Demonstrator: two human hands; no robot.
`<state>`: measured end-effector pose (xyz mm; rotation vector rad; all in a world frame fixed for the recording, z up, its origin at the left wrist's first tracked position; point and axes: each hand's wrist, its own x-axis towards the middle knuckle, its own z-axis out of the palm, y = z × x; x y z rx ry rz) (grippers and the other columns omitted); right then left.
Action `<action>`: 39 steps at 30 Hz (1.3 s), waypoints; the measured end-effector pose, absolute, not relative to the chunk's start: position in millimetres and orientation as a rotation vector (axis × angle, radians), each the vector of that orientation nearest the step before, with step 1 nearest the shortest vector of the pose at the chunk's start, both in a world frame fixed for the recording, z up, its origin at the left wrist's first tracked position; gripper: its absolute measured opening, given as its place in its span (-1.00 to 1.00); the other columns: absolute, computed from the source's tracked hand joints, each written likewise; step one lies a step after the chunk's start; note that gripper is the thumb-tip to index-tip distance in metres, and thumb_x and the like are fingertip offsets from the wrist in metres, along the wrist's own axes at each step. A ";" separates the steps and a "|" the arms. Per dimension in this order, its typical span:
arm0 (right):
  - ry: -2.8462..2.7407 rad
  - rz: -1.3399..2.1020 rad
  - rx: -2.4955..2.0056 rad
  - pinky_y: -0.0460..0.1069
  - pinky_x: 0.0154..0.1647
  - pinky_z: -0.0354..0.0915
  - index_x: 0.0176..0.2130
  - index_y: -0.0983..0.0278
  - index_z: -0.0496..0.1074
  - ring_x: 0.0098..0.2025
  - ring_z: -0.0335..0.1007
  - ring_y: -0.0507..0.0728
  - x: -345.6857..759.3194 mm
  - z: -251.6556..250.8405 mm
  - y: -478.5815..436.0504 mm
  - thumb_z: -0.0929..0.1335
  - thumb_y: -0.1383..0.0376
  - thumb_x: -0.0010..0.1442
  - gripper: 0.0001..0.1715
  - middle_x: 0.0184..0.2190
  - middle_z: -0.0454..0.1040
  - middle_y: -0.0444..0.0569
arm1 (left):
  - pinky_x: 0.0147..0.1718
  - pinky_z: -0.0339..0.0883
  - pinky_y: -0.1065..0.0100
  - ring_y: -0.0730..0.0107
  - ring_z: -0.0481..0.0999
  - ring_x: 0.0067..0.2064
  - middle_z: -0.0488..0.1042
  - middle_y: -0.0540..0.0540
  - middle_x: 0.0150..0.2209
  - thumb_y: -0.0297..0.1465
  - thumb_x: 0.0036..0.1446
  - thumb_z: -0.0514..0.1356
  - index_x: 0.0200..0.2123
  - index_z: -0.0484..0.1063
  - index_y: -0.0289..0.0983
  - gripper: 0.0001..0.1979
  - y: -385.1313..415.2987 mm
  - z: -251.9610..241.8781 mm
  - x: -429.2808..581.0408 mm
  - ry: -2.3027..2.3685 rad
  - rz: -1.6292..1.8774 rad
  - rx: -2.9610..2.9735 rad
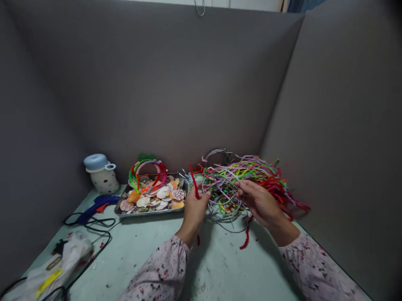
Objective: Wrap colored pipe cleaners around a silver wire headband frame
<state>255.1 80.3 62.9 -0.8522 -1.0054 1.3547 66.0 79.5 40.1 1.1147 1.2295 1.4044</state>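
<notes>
in the head view, read as a clock dial, we see the left hand (196, 208) at six o'clock and the right hand (262, 204) at four, a small gap between them. the left thumb and fingers are pinched on a red fuzzy strip (193, 182), which stands up toward twelve; a red end also shows below that wrist. the right fingertips are pinched on a thin pale wire (229, 173) that curves away toward ten; whether it also reaches the left fingers we cannot tell. loose wire hoops (224, 220) lie at five, just beyond and between the hands, with a heap of coloured strips (256, 168) between three and four. at eight sits a metal tray (150, 213) of shells (163, 193), with wrapped hoops (162, 172) resting over its far part. we judge the red fuzzy strip very light, soft outside, bendable and grippy, best held close to where it has to bend. the pale wire looks springier and smoother, likely to twist or snag among the other loops, so we would pinch it firmly between thumb and forefinger. neither looks fragile, though a sharp kink might stay in the wire.
</notes>
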 end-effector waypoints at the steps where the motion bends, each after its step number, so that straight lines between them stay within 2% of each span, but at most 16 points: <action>1: -0.999 1.366 -0.820 -0.16 -0.40 0.29 -0.33 0.29 0.53 -0.46 0.32 -0.03 256.1 63.3 80.4 0.51 0.18 -0.04 -0.72 -0.51 0.43 -0.16 | -0.50 0.11 0.43 0.46 0.27 -0.52 0.31 0.05 -0.55 -0.32 -0.02 0.29 -0.03 0.43 -0.33 -0.55 83.7 39.0 67.6 1.248 1.409 1.131; 4: -0.980 1.350 -0.743 -0.18 -0.33 0.31 -0.32 0.27 0.53 -0.43 0.35 -0.05 258.4 60.5 83.5 0.51 0.21 -0.03 -0.76 -0.45 0.47 -0.16 | -0.52 0.07 0.45 0.49 0.25 -0.54 0.29 0.06 -0.57 -0.32 -0.03 0.28 -0.21 0.47 -0.35 -0.70 89.5 32.8 67.3 1.281 1.411 1.116; 8: -0.973 1.346 -0.767 -0.19 -0.25 0.32 -0.30 0.22 0.54 -0.35 0.41 -0.05 253.9 44.6 90.0 0.51 0.18 -0.03 -0.74 -0.37 0.52 -0.16 | -0.58 0.03 0.47 0.54 0.20 -0.60 0.30 0.07 -0.59 -0.28 -0.04 0.27 -0.21 0.41 -0.37 -0.66 85.1 23.2 61.1 1.261 1.362 1.050; 11: -1.012 1.341 -0.801 -0.12 -0.14 0.34 -0.29 0.18 0.54 -0.26 0.46 0.01 245.6 27.0 94.4 0.51 0.13 -0.05 -0.71 -0.30 0.55 -0.15 | -0.62 -0.01 0.48 0.57 0.17 -0.64 0.31 0.08 -0.61 -0.21 -0.04 0.26 -0.23 0.40 -0.36 -0.63 82.5 18.0 56.8 1.210 1.315 1.008; 15: -1.283 1.119 -0.916 -0.01 0.02 0.29 -0.21 0.18 0.55 -0.13 0.47 0.09 238.5 12.9 97.2 0.43 0.08 0.09 -0.70 -0.26 0.58 -0.08 | -0.67 -0.08 0.49 0.61 0.11 -0.67 0.27 0.10 -0.63 -0.12 -0.04 0.23 -0.31 0.38 -0.35 -0.61 81.2 17.3 50.9 1.162 1.279 0.976; 21: -1.865 0.629 -0.981 0.10 -0.04 0.30 -0.19 0.16 0.57 -0.13 0.43 0.18 235.4 16.6 89.9 0.33 0.18 0.24 -0.76 -0.24 0.57 0.00 | -0.67 -0.08 0.50 0.61 0.13 -0.68 0.32 0.07 -0.61 -0.04 0.05 0.15 -0.27 0.39 -0.36 -0.55 69.1 25.0 39.9 1.037 1.261 0.985; 24: -2.140 0.416 -0.891 0.11 -0.05 0.29 -0.14 0.13 0.56 -0.13 0.41 0.16 233.6 15.6 85.7 0.30 0.27 0.28 -0.76 -0.25 0.58 -0.03 | -0.67 -0.11 0.50 0.63 0.12 -0.68 0.32 0.05 -0.61 -0.03 0.06 0.15 -0.29 0.40 -0.36 -0.54 68.6 25.5 34.3 1.026 1.264 0.964; 30: -2.302 0.281 -0.747 0.12 0.00 0.31 -0.14 0.14 0.52 -0.09 0.43 0.14 233.1 9.3 87.8 0.28 0.34 0.29 -0.76 -0.24 0.59 -0.05 | -0.67 -0.17 0.52 0.67 0.03 -0.64 0.14 0.14 -0.63 -0.21 -0.05 0.33 -0.47 0.28 -0.30 -0.66 70.1 31.6 29.9 0.917 1.312 0.901; 33: -2.186 0.278 -0.772 0.16 0.11 0.28 -0.15 0.17 0.50 0.06 0.37 0.16 233.0 7.7 88.7 0.24 0.39 0.30 -0.73 -0.13 0.56 -0.02 | -0.65 -0.18 0.53 0.67 0.01 -0.62 0.11 0.15 -0.62 -0.22 0.03 0.30 -0.45 0.28 -0.30 -0.69 60.9 42.7 32.9 0.798 1.292 0.997; 35: -2.119 0.301 -0.781 0.19 0.18 0.24 -0.14 0.17 0.50 0.16 0.30 0.17 232.1 9.3 86.7 0.23 0.39 0.29 -0.72 -0.05 0.53 0.00 | -0.65 -0.18 0.53 0.66 0.02 -0.61 0.12 0.13 -0.60 -0.21 0.07 0.27 -0.38 0.35 -0.33 -0.71 53.8 51.0 35.2 0.759 1.271 1.031; 39: -1.882 0.544 -0.884 0.17 0.17 0.25 -0.11 0.17 0.50 0.10 0.38 0.19 231.7 22.6 79.4 0.27 0.27 0.28 -0.76 -0.04 0.53 0.00 | -0.66 -0.16 0.52 0.66 0.05 -0.62 0.26 0.06 -0.57 -0.14 0.17 0.15 -0.23 0.42 -0.35 -0.65 48.3 62.3 34.3 0.788 1.278 1.103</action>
